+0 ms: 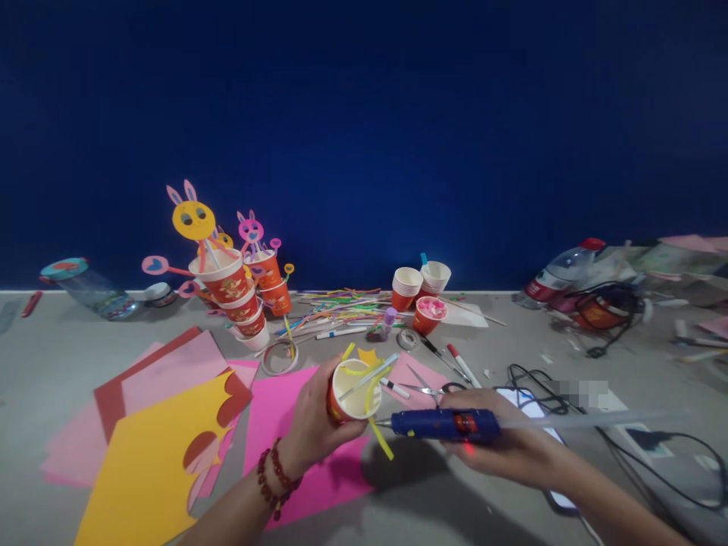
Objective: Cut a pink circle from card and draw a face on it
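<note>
My left hand (318, 413) is wrapped round a red paper cup (337, 406), its open mouth tilted toward me. Yellow strips (380, 440) and a pale straw (369, 377) stick out over the cup's rim. In my right hand (483, 455) is a blue hot glue gun (447, 425), with a red light glowing on its underside and a long clear glue stick (591, 419) out of its back. The gun's nozzle points left, close by the cup's side and a yellow strip; whether it touches cannot be made out.
Yellow paper (136, 470) and pink sheets (273, 478) lie at left and centre. Rabbit-faced cup figures (227, 280) stand behind them. Scissors (426, 390), markers (463, 365), stacked cups (406, 288) and coloured sticks (341, 303) lie beyond my hands. A phone (526, 402) and black cables (535, 375) are at right.
</note>
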`<state>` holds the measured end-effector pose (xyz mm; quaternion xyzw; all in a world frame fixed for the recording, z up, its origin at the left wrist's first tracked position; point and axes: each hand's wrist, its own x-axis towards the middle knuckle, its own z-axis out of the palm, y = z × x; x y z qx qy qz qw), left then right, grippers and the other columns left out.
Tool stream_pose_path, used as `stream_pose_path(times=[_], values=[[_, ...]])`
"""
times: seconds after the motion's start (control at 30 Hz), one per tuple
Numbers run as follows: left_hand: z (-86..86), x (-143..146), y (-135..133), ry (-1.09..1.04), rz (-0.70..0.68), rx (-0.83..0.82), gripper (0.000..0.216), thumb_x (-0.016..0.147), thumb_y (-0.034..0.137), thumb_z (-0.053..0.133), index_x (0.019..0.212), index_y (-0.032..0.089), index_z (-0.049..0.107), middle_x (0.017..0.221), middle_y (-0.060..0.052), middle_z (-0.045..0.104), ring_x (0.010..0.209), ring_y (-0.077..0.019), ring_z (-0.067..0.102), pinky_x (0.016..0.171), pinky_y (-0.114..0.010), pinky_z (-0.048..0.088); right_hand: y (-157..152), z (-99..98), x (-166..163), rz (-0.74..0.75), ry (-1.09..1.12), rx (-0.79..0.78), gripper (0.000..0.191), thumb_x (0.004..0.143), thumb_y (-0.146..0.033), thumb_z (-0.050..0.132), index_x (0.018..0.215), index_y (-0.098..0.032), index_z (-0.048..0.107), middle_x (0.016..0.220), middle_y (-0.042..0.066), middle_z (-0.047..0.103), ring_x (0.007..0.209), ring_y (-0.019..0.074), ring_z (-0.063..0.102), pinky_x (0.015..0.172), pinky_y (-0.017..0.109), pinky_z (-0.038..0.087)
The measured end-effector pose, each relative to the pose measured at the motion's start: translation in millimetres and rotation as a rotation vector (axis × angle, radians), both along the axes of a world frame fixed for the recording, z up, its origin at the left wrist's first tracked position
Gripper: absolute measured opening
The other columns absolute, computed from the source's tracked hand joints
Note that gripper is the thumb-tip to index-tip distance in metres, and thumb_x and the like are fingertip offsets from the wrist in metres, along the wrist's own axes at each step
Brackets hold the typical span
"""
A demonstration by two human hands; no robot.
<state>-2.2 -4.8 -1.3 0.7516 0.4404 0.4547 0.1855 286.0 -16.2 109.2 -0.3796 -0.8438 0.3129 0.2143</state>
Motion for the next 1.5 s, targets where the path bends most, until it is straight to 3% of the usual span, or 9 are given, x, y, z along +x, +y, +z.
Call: stream_pose_path(times=[0.2,0.3,0.5,0.7,0.9,1.07,1.27,1.4,1.5], values=[[5.5,1.3,-0.2,-0.077,0.030,-0.027,0.079,0.070,0.025,0.077,0.140,0.023,0.041,0.129,-0.012,0.064,0.115,-0.0304,0.067,0.097,-0.045,0.056,-2.8,-13.9,10.3,-0.034,-0.007,-0.013,0.026,0.089,-0.044,0.063,0.078,-0.021,0.067,0.073,0.006,0.069,0.067,0.0212,0.064,0.062,0.031,0.051],[7.8,2.2,0.3,-0.124,0.068,-0.075,0.075,0.070,0.024,0.076,0.137,0.022,0.044,0.124,-0.011,0.066,0.112,-0.0300,0.067,0.096,-0.045,0.056,-1.1,-28.1,25.9,-0.247,0.138,-0.132,0.032,0.084,-0.050,0.069,0.094,-0.020,0.072,0.086,0.009,0.074,0.073,0.0238,0.067,0.064,0.033,0.055],[8.6,3.9,0.5,-0.174,0.067,-0.120,0.069,0.069,0.023,0.073,0.133,0.021,0.047,0.121,-0.010,0.067,0.112,-0.0297,0.067,0.094,-0.045,0.056,36.6,-20.4,69.4,-0.528,0.481,-0.208,0.042,0.094,-0.055,0.055,0.084,-0.017,0.069,0.054,0.005,0.058,0.047,0.0167,0.048,0.050,0.034,0.039],[7.7,5.3,0.7,-0.161,0.057,-0.079,0.066,0.071,0.021,0.069,0.133,0.022,0.046,0.123,-0.010,0.066,0.111,-0.0289,0.067,0.093,-0.044,0.058,94.1,-64.8,138.7,-0.924,-0.155,0.125,0.033,0.089,-0.049,0.052,0.078,-0.020,0.064,0.061,0.007,0.061,0.060,0.0255,0.058,0.062,0.037,0.045],[4.7,6.1,1.0,-0.152,0.053,-0.081,0.066,0.072,0.024,0.070,0.133,0.022,0.045,0.124,-0.010,0.066,0.112,-0.0290,0.067,0.093,-0.044,0.058,129.0,-111.2,168.7,-0.815,-0.378,0.203,0.020,0.076,-0.019,0.063,0.096,-0.016,0.064,0.101,0.018,0.070,0.093,0.0336,0.067,0.078,0.038,0.049],[1.8,6.7,1.6,-0.129,0.076,-0.084,0.069,0.071,0.023,0.071,0.135,0.023,0.044,0.124,-0.010,0.066,0.111,-0.0298,0.068,0.092,-0.045,0.058,139.7,-106.4,167.2,-0.697,-0.357,0.192,0.026,0.068,-0.007,0.067,0.090,-0.019,0.065,0.096,0.011,0.072,0.089,0.0288,0.069,0.078,0.034,0.051],[4.7,7.3,1.7,-0.142,0.054,-0.081,0.071,0.070,0.022,0.073,0.134,0.022,0.043,0.124,-0.011,0.066,0.111,-0.0301,0.067,0.095,-0.047,0.056,137.0,-95.7,166.4,-0.665,-0.231,0.335,0.008,0.086,-0.017,0.060,0.090,-0.017,0.067,0.097,0.014,0.073,0.083,0.0254,0.071,0.074,0.032,0.051],[4.2,8.2,1.9,-0.163,0.019,-0.100,0.075,0.069,0.020,0.074,0.136,0.023,0.041,0.126,-0.010,0.064,0.114,-0.0291,0.066,0.098,-0.046,0.055,111.0,-83.1,118.8,-0.666,-0.105,0.433,0.018,0.087,-0.033,0.069,0.097,-0.018,0.068,0.095,0.015,0.072,0.084,0.0296,0.071,0.074,0.038,0.054],[0.5,8.5,1.7,-0.172,-0.005,-0.130,0.077,0.070,0.020,0.075,0.139,0.023,0.040,0.129,-0.011,0.063,0.116,-0.0296,0.064,0.099,-0.046,0.054,64.1,-72.8,47.8,-0.362,0.114,0.423,0.022,0.092,-0.034,0.065,0.111,-0.022,0.064,0.107,0.013,0.071,0.095,0.0271,0.070,0.082,0.037,0.057]])
